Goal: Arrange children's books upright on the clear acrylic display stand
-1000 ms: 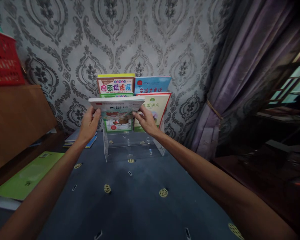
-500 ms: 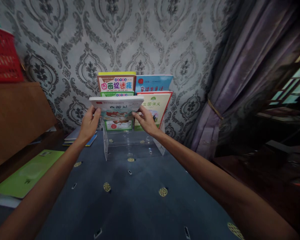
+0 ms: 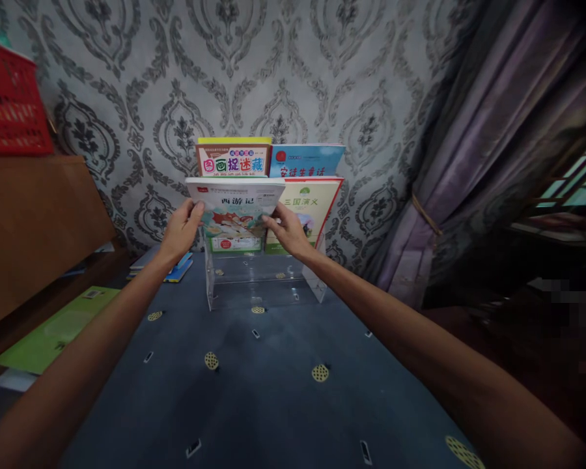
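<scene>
A thin illustrated paperback book (image 3: 237, 212) is held between my two hands, its cover facing me and its top edge tipped toward me. My left hand (image 3: 183, 228) grips its left edge, thumb on the cover. On the right edge my right hand (image 3: 288, 229) pinches it the same way. Right behind is a clear acrylic book rack (image 3: 254, 267). In it stand a brown-and-white picture book (image 3: 232, 159), a blue book (image 3: 310, 159) and a cream book with a red edge (image 3: 305, 195). A green-edged book is mostly hidden behind the held one.
A dark blue patterned cloth (image 3: 264, 397) covers the table. On the left are a green book (image 3: 61, 332), a small stack of books (image 3: 178, 267), a brown box (image 3: 39, 228) and a red basket (image 3: 12, 98). A purple curtain (image 3: 449, 143) hangs on the right.
The held book has tilted more upright, so more of its cover shows, and it now hides more of the green-edged book behind. The whole view has shifted slightly. Both hands keep their grip.
</scene>
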Action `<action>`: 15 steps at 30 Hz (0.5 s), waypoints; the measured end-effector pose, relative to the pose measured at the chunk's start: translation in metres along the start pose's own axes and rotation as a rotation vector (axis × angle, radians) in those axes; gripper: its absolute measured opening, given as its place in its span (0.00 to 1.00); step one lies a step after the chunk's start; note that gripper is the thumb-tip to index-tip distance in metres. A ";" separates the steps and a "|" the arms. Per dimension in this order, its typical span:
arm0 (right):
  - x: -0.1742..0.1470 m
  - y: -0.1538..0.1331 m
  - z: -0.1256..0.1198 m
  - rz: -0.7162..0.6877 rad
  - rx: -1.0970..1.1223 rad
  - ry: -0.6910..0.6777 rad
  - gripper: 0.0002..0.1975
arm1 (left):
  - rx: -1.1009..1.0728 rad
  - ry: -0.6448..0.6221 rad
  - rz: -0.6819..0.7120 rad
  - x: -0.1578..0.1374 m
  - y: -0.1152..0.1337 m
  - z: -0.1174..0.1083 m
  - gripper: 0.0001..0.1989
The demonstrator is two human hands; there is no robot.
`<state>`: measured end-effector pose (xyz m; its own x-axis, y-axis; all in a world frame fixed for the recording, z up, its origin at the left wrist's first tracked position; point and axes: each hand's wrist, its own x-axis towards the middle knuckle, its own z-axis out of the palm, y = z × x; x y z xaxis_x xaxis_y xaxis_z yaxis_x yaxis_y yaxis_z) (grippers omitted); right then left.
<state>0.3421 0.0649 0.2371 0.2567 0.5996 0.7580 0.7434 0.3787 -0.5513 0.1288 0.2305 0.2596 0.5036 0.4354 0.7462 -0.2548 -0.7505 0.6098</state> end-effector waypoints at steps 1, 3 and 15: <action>0.000 0.001 0.000 0.006 0.001 -0.006 0.25 | -0.010 -0.006 -0.008 0.001 -0.001 0.000 0.21; 0.000 0.001 -0.001 0.020 -0.016 -0.012 0.25 | -0.030 -0.014 -0.022 0.002 -0.003 0.002 0.22; 0.002 0.005 0.000 0.045 -0.082 -0.018 0.23 | -0.063 0.007 -0.072 0.004 -0.016 0.005 0.23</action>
<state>0.3464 0.0680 0.2355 0.2804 0.6274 0.7264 0.7797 0.2925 -0.5536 0.1389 0.2417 0.2512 0.5166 0.4907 0.7017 -0.2699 -0.6844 0.6773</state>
